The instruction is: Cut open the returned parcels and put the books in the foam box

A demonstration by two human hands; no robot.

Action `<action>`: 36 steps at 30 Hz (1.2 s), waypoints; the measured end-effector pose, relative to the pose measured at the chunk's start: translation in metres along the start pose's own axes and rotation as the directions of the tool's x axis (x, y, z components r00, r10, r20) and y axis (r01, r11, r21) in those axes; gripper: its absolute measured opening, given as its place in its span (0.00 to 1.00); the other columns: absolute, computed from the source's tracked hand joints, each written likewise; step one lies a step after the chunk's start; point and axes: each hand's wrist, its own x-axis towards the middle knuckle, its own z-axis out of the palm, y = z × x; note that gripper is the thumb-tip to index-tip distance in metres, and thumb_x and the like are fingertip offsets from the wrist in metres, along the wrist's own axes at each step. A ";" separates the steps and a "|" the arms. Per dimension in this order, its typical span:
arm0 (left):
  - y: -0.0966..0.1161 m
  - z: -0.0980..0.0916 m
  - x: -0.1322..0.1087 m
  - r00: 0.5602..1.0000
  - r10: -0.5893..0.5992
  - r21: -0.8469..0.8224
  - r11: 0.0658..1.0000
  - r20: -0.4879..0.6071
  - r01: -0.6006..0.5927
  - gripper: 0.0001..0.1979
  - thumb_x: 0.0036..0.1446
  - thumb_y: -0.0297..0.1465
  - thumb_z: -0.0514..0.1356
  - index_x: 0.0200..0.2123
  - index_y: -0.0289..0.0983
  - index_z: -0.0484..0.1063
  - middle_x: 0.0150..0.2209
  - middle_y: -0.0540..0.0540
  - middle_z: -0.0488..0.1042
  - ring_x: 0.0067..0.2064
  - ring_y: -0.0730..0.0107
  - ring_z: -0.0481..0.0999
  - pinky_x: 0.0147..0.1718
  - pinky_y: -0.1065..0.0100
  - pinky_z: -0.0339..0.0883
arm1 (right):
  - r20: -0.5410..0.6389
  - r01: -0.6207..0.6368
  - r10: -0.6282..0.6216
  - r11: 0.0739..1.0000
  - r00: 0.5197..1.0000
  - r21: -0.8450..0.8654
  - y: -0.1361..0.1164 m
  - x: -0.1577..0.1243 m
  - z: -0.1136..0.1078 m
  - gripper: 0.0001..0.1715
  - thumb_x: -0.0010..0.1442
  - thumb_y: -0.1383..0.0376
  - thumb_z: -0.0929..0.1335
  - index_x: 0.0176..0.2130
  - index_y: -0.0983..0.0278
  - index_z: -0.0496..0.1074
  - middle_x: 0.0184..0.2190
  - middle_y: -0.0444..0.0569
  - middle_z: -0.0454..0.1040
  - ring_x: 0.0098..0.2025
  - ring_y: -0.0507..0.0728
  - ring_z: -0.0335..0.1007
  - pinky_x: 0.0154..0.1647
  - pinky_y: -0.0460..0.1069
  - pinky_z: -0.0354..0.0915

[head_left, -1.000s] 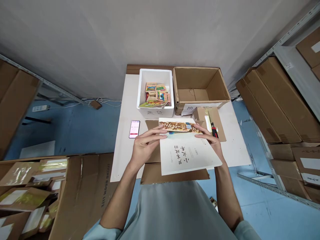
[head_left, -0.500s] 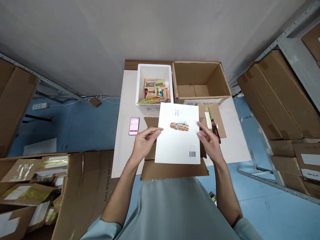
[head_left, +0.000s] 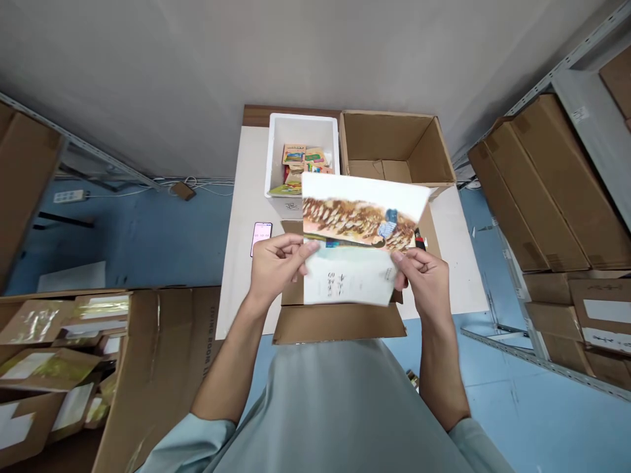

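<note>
The left hand (head_left: 275, 270) is pinching the left edge of the open picture book (head_left: 345, 213), and the right hand (head_left: 428, 279) is clamping its right edge, each grip closing between thumb and fingers. The picture book is hanging above an opened carton (head_left: 340, 322) at the front of the bench (head_left: 235, 217), its illustrated page showing above a white lettered page. A foam box (head_left: 271, 157) containing printed packs (head_left: 294, 155) is standing just beside a large cardboard box (head_left: 389, 135) at the rear. A phone (head_left: 259, 236) is lying near the left hand; a red-and-black tool (head_left: 420, 242) is partly showing beyond the right hand.
</note>
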 end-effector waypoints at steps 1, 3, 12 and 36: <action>0.003 0.002 0.000 1.000 -0.004 -0.008 1.000 0.002 0.004 0.15 0.57 0.43 0.76 0.29 0.37 0.83 0.14 0.54 0.69 0.14 0.77 0.62 0.14 0.74 0.54 | 0.013 -0.013 0.013 1.000 1.000 0.001 -0.001 -0.001 0.000 0.29 0.62 0.41 0.81 0.29 0.61 0.78 0.14 0.39 0.71 0.17 0.50 0.63 0.24 0.47 0.65; 0.005 0.005 0.000 1.000 -0.009 -0.010 1.000 0.009 0.009 0.17 0.58 0.45 0.76 0.30 0.37 0.84 0.13 0.55 0.68 0.14 0.78 0.62 0.14 0.74 0.53 | 0.036 -0.019 0.019 1.000 0.999 0.007 -0.001 -0.001 0.001 0.30 0.64 0.40 0.80 0.30 0.61 0.78 0.13 0.37 0.68 0.17 0.49 0.59 0.23 0.46 0.62; -0.017 -0.006 -0.003 0.990 -0.060 -0.119 0.990 0.131 0.076 0.47 0.62 0.73 0.56 0.44 0.32 0.86 0.32 0.35 0.87 0.25 0.59 0.84 0.23 0.65 0.74 | 0.079 -0.025 0.018 0.996 0.997 0.080 0.025 0.001 -0.004 0.42 0.70 0.27 0.65 0.35 0.60 0.79 0.25 0.51 0.83 0.25 0.57 0.77 0.26 0.49 0.70; -0.019 0.062 -0.064 0.945 0.047 0.158 0.982 0.322 -0.103 0.27 0.69 0.39 0.67 0.70 0.48 0.75 0.62 0.43 0.84 0.58 0.50 0.89 0.62 0.51 0.81 | -0.087 0.020 -0.024 0.999 0.996 -0.046 0.025 -0.049 0.058 0.35 0.68 0.43 0.76 0.65 0.57 0.82 0.55 0.53 0.88 0.56 0.66 0.87 0.56 0.57 0.84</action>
